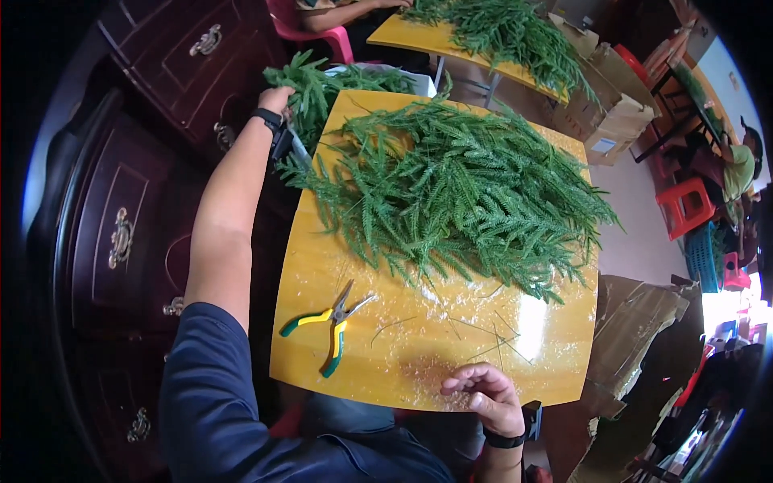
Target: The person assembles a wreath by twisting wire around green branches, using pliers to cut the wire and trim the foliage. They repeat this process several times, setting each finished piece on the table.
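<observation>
- Yellow tabletop [302, 266]: smooth, glossy, bearing white flecks [431, 296].
- Green sprigs [483, 185], heaped across its centre: likely light, springy, best held by the stems; feathery foliage.
- My left hand [276, 101]: at a second bunch [312, 88] beyond the left edge; grip hidden, I cannot tell.
- My right hand [491, 394]: empty, loosely curled.
- Pliers [338, 315]: metal, yellow-and-green handles, spread.

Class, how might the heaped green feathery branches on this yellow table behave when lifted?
The heaped green branches may drag neighbours along, since they overlap. They look light: thin and feathery. They might shed, judging by pale flecks on the glossy yellow table.
</observation>
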`<state>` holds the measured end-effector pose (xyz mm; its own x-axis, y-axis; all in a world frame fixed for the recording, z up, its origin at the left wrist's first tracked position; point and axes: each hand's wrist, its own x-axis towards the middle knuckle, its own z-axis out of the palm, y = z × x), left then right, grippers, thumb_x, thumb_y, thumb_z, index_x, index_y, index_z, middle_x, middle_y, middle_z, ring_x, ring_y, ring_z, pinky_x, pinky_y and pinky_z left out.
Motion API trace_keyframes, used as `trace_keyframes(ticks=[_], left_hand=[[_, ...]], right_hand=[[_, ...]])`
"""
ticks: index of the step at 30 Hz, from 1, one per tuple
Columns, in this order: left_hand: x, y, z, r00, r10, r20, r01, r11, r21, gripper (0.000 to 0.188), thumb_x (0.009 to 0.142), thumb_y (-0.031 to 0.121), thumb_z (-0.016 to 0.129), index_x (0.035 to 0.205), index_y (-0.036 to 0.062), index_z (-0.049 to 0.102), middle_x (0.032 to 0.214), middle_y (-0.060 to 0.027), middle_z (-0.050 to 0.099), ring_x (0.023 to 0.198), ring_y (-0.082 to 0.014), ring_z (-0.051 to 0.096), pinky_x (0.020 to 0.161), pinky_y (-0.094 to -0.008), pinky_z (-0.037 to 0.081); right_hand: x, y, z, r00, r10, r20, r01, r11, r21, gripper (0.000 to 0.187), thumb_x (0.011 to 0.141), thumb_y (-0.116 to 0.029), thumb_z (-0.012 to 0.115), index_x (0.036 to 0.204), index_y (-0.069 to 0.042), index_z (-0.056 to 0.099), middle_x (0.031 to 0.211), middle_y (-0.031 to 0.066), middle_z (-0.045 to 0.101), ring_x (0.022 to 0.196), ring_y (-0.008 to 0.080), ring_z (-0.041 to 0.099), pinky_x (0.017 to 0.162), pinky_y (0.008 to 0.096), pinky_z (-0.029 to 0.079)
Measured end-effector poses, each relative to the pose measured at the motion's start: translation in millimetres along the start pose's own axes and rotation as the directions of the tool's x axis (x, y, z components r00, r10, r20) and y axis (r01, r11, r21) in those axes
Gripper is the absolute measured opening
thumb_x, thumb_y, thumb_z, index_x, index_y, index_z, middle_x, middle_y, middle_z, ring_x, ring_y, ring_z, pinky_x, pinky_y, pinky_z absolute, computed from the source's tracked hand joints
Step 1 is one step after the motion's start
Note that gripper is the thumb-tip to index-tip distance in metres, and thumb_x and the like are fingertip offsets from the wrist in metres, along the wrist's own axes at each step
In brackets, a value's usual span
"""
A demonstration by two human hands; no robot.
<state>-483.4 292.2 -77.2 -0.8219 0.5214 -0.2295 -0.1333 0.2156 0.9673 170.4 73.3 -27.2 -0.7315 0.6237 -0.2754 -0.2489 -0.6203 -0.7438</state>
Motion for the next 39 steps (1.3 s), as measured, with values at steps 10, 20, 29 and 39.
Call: trace_keyframes(ticks=[10, 20, 29, 39], left_hand=[[59.6, -117.9, 9.6, 0.941, 0.199, 0.273, -0.328, 0.34, 0.882, 0.035, 0.076, 0.023, 0.068, 0.098, -0.0032, 0.072, 0.101, -0.0264, 0.07, 0.094, -0.0393, 0.069, 0.083, -0.0447, 0.054], [49.8, -85.9, -34.0, 0.853, 0.085, 0.514, -0.52, 0.212, 0.828, 0.04, 0.083, 0.03, 0.065, 0.109, 0.001, 0.07, 0.106, -0.0202, 0.071, 0.096, -0.0328, 0.07, 0.085, -0.0424, 0.053], [-35.1, 44.6, -77.9, 0.882, 0.236, 0.408, -0.454, 0.658, 0.601, 0.067, 0.084, 0.022, 0.074, 0.138, -0.0071, 0.047, 0.136, -0.0214, 0.054, 0.126, -0.0234, 0.051, 0.106, -0.0341, 0.039], [-292.8, 74.7, -108.2, 0.734, 0.347, 0.584, -0.594, 0.744, 0.305, 0.057, 0.095, 0.016, 0.064, 0.147, 0.0056, 0.042, 0.147, -0.0168, 0.045, 0.138, -0.0256, 0.041, 0.113, -0.0355, 0.032]], right_hand=[[6.0, -2.5, -6.4, 0.997, 0.059, -0.046, -0.059, 0.998, 0.003, 0.037, 0.092, -0.008, 0.066, 0.125, 0.004, 0.055, 0.12, 0.0187, 0.065, 0.114, 0.0267, 0.062, 0.1, 0.0399, 0.047], [5.2, -7.8, -0.2, 0.994, 0.071, -0.079, -0.074, 0.997, -0.03, 0.033, 0.092, -0.008, 0.066, 0.122, 0.003, 0.058, 0.117, 0.0162, 0.067, 0.11, 0.0236, 0.064, 0.095, 0.0373, 0.05], [23.7, -4.5, 12.8, 0.948, -0.313, 0.05, 0.213, 0.512, -0.832, 0.038, 0.091, -0.013, 0.066, 0.126, -0.001, 0.057, 0.125, 0.0182, 0.062, 0.118, 0.0335, 0.059, 0.101, 0.0425, 0.047], [48.3, 35.5, 3.5, 0.933, -0.262, 0.247, 0.139, -0.369, -0.919, 0.079, 0.094, -0.063, 0.044, 0.151, -0.009, 0.034, 0.159, 0.0226, 0.023, 0.148, 0.0399, 0.02, 0.118, 0.056, 0.018]])
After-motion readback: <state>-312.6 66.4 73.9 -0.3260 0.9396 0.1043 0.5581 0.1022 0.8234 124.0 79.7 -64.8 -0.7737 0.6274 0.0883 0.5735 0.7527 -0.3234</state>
